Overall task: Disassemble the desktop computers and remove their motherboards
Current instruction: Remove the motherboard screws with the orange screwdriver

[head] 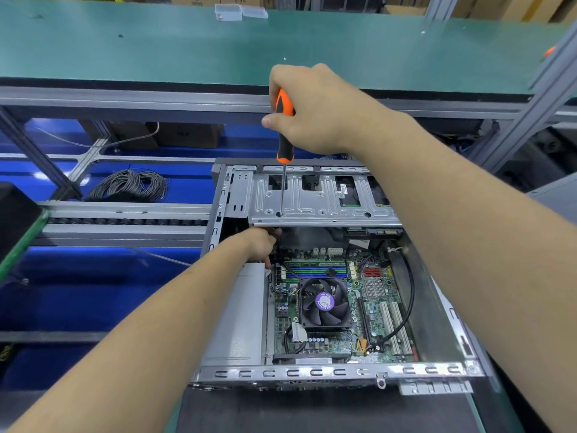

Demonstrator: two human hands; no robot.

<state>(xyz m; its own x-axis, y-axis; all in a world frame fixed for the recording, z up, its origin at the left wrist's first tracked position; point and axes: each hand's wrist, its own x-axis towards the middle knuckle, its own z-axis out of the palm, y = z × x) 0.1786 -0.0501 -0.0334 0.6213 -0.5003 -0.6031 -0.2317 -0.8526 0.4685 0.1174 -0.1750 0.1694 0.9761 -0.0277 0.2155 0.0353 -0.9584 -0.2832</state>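
R hand (315,110) is wrapped round the orange/black handle of a screwdriver (283,145), held upright w/ the thin steel shaft running down so the tip sits in a hole at the near left of the drive cage (312,198). L hand (260,245) reaches in under that cage's left edge; fingers are hidden behind the metal, so can't tell if it grips anything or just steadies. Both work inside an open desktop case (337,373), side panel already off, lying flat on the bench. Motherboard (374,307) is still seated on the case floor: green PCB, black finned heatsink w/ fan (324,303) and purple hub sticker, white expansion slots, RAM sticks, a black cable looping along the right side, connectors still plugged. So progress looks early-to-mid: case opened, cage prob being unfastened, board, cooler and cabling all left to do. Cage is stamped, ribbed sheet steel w/ rectangular cut-outs, dull silver; case rim has slotted tabs. A plain grey PSU box (237,323) sits left of the board. Beyond: coiled grey cable (131,184) on a blue surface, alu frame rails, a green matte shelf (125,45) above.
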